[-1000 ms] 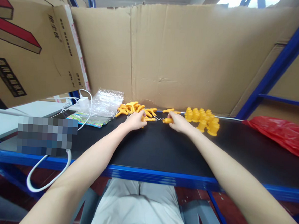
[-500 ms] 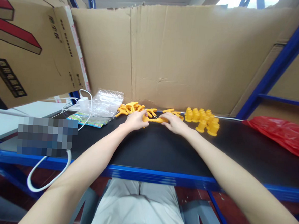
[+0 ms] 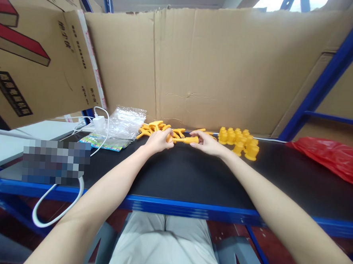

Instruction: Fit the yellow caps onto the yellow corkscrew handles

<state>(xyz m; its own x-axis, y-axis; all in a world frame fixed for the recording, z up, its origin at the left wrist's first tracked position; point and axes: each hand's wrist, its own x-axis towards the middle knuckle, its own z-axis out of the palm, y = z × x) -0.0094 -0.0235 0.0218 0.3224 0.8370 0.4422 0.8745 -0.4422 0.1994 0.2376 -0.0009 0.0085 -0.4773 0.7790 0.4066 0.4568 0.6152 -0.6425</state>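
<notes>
Just above the black tabletop, a yellow plastic piece (image 3: 190,140) with a narrow shaft and a wider cylindrical end lies level between my hands. My left hand (image 3: 158,141) is closed round its left end, which the fingers partly hide. With thumb and fingers, my right hand (image 3: 206,143) grips the wide right end. Behind my left hand, yellow branched plastic handles (image 3: 155,125) lie in a loose pile. More of these lie partly hidden behind my right hand. Several yellow flanged cylinders (image 3: 252,151) stand upright in rows to its right.
Clear plastic bags (image 3: 126,119) and a colourful printed packet (image 3: 111,142) lie at the left, beside a white cable (image 3: 107,124). A red plastic bag (image 3: 330,157) lies at the right. Cardboard (image 3: 228,67) walls the back, and a blue rail (image 3: 190,207) edges the table's front.
My right hand's fingers have shifted on the yellow piece, and its wide cylindrical end now shows more. My left hand keeps its grip at nearly the same place.
</notes>
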